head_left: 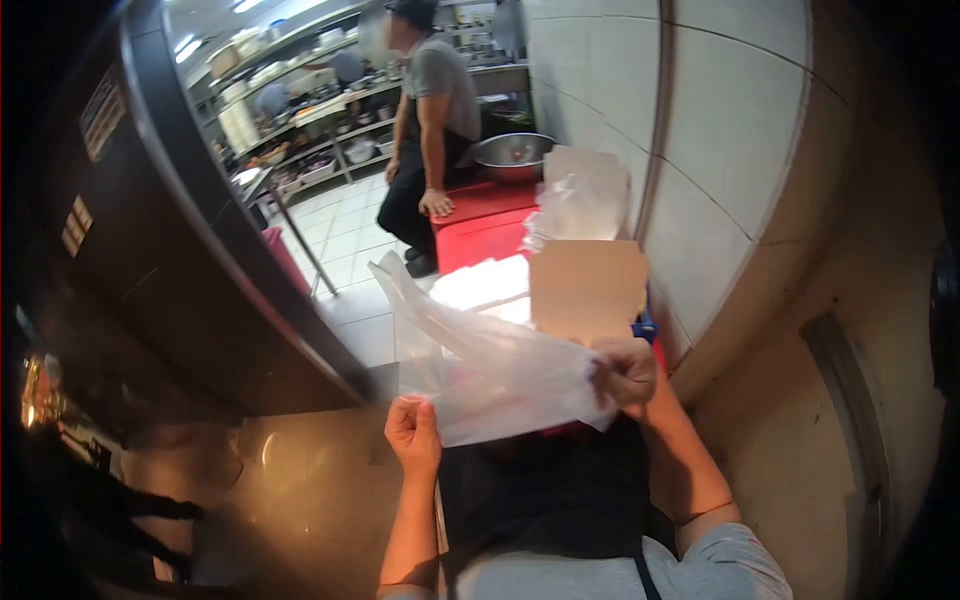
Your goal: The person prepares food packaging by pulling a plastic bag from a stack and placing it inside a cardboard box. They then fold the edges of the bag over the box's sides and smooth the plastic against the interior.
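A translucent white plastic bag (500, 385) is stretched between my two hands in front of my apron. My left hand (413, 430) pinches its lower left edge. At its right end, my right hand (627, 375) has fingers closed on the plastic, slightly blurred. The bag looks flat, with one corner sticking up at the upper left. Just beyond it lie white folded packs (485, 285) and an open cardboard box (588, 285), partly hidden behind the bag and my right hand.
A red chest (480, 238) stands ahead, with a metal bowl (515, 155) and more plastic bags (575, 205) on it. A person (435, 100) sits on its left side. A tiled wall (735, 120) rises on the right; a dark cabinet (190, 250) stands left.
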Available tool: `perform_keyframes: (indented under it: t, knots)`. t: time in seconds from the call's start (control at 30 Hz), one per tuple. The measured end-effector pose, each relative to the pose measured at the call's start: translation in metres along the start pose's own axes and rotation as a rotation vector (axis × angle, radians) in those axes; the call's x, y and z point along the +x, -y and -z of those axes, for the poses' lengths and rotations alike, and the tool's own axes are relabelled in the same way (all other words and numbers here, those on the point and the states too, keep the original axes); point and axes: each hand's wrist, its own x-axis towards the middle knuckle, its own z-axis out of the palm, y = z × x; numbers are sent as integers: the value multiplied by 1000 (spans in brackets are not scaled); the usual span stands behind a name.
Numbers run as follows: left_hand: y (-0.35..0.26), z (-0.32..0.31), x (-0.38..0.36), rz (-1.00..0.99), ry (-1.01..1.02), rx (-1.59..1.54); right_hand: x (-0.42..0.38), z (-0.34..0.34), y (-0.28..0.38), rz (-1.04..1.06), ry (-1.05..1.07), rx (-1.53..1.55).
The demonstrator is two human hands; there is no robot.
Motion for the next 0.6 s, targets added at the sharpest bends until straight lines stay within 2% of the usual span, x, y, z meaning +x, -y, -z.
perform_keyframes:
  t: [0.03, 0.07, 0.13, 0.2, 0.27, 0.33, 0.37, 0.47, 0.5, 0.6]
  knots:
    - [-9, -17, 4, -126, 40, -50, -14, 7, 21, 13, -59, -20]
    - [-6, -30, 9, -125, 57, -27, -25, 14, 36, 28, -110, -38]
    - [-2, -54, 20, -128, 79, 30, -28, 50, 20, -81, -167, 69]
    - [-17, -98, 48, 319, 256, 96, -22, 85, -4, -200, -219, 200]
    - [55, -111, 66, 371, 430, 265, -6, 125, -69, -393, -338, 247]
    - [135, -112, 66, 457, 464, 276, -11, 156, -151, -514, -397, 240]
    - [150, -115, 63, 314, 452, 385, -17, 162, -172, -576, -425, 240]
    - [163, -115, 58, 368, 418, 535, -31, 151, -147, -729, -491, 550]
    - [173, -110, 56, 341, 434, 541, -36, 147, -140, -736, -528, 567]
    - [169, -113, 51, 297, 379, 544, -42, 124, -135, -697, -579, 91]
